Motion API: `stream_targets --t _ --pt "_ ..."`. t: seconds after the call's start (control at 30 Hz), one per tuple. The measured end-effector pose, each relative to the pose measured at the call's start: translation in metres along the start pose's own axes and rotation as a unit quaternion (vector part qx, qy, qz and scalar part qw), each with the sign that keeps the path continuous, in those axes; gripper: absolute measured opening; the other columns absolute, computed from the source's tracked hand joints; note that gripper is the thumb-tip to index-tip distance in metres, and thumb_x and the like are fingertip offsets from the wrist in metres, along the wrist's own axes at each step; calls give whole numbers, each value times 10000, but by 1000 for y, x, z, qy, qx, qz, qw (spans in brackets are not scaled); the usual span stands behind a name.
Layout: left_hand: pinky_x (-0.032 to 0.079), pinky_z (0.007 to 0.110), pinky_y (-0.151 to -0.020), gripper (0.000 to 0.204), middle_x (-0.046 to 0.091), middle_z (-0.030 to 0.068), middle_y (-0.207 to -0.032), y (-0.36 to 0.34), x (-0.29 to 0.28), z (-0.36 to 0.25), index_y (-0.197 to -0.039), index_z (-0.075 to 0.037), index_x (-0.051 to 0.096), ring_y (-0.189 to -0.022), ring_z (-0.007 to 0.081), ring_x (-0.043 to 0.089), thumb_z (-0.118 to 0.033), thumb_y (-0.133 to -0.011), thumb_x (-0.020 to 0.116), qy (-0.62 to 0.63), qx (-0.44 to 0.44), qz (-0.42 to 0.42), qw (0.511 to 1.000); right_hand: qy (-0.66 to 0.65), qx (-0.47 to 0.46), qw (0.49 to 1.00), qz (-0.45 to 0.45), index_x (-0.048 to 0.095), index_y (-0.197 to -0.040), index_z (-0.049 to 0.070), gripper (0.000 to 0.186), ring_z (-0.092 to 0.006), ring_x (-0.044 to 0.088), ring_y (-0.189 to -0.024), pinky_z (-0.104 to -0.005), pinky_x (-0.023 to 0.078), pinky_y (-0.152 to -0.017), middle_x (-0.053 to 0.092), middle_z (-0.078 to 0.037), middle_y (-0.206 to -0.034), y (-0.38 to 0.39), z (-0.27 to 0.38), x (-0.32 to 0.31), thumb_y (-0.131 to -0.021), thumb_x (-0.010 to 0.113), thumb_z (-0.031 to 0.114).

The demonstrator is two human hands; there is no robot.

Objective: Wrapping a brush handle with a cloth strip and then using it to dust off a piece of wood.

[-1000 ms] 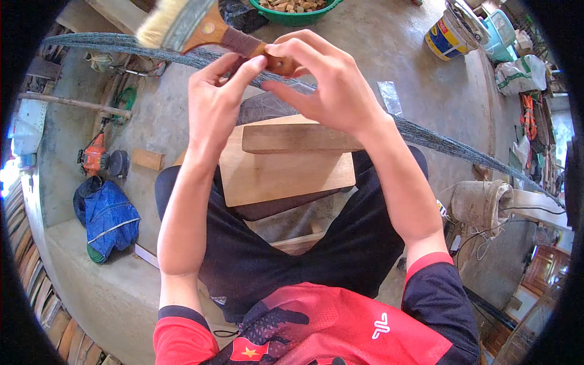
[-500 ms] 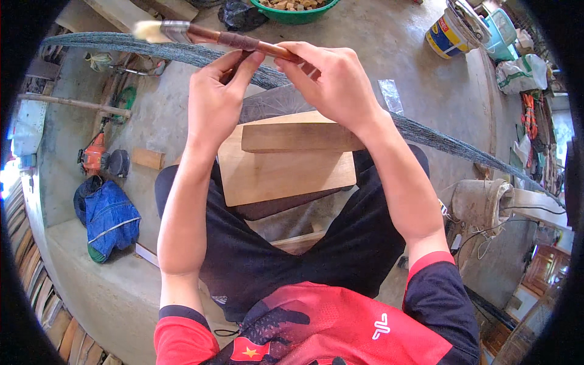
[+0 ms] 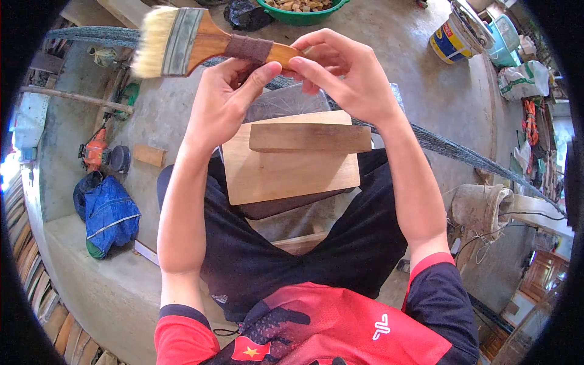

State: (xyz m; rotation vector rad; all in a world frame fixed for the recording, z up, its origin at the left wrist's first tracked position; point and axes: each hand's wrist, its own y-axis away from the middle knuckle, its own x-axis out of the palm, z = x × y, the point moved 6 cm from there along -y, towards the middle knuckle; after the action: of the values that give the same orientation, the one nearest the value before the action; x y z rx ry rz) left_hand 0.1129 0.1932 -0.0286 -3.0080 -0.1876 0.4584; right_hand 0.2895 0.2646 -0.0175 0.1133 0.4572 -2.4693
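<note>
A wide paintbrush is held up in both hands, its pale bristles to the left and its broad side facing me. Dark brown wrap goes round part of its wooden handle, and a grey metal band holds the bristles. My left hand is closed on the handle near the wrap. With thumb and fingers my right hand pinches the handle's end. Below the hands, a wooden block lies on a light wooden board, in front of my lap.
A grey-blue hammock or net stretches across behind the board. A green basin of wood pieces stands at the far side, a paint bucket at far right. On the left are an orange tool, a wood offcut and a blue bag.
The paintbrush has turned about its handle, from edge-on to showing its broad face. My right fingers have shifted on the handle's end, and the right hand has moved slightly right.
</note>
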Motion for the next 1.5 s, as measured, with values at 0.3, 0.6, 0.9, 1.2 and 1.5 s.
stream_targets --t 0.3,0.6,0.9,1.2,1.5 --pt "321 220 -503 256 642 -38 -699 -5 11 3 -997 -2 773 -570 5 409 -235 -1017 667 44 -35 -62 996 204 -118 968 -82 643 -946 35 194 -85 685 -708 -254 551 -594 755 -54 -885 3 12 5 -907 797 146" --pt "318 209 -531 297 582 -81 -710 1 19 -14 -1034 3 776 -646 -8 429 -284 -1005 702 19 -2 -62 998 403 -273 869 -91 624 -996 102 182 -235 711 -742 -364 549 -582 632 -32 -872 11 27 17 -886 752 170" --pt "247 215 -492 268 517 -98 -667 2 12 3 -1031 -8 785 -569 -8 348 -267 -991 731 122 -61 -85 987 377 -313 869 -70 645 -1041 125 233 -218 693 -795 -347 570 -626 599 -17 -919 11 27 16 -842 764 101" --pt "304 201 -511 277 567 -85 -689 1 11 4 -1110 12 772 -590 1 407 -235 -995 727 112 -20 -65 991 91 31 992 88 657 -1165 20 329 -194 666 -642 -339 542 -624 685 -99 -727 1 -11 10 -956 712 268" --pt "472 229 -674 265 747 60 -822 -2 10 -1 -1090 17 772 -744 54 596 -220 -996 702 -31 0 -118 993 354 -167 919 -53 653 -1363 123 407 -284 686 -632 -343 550 -624 728 -133 -790 8 3 8 -960 689 165"
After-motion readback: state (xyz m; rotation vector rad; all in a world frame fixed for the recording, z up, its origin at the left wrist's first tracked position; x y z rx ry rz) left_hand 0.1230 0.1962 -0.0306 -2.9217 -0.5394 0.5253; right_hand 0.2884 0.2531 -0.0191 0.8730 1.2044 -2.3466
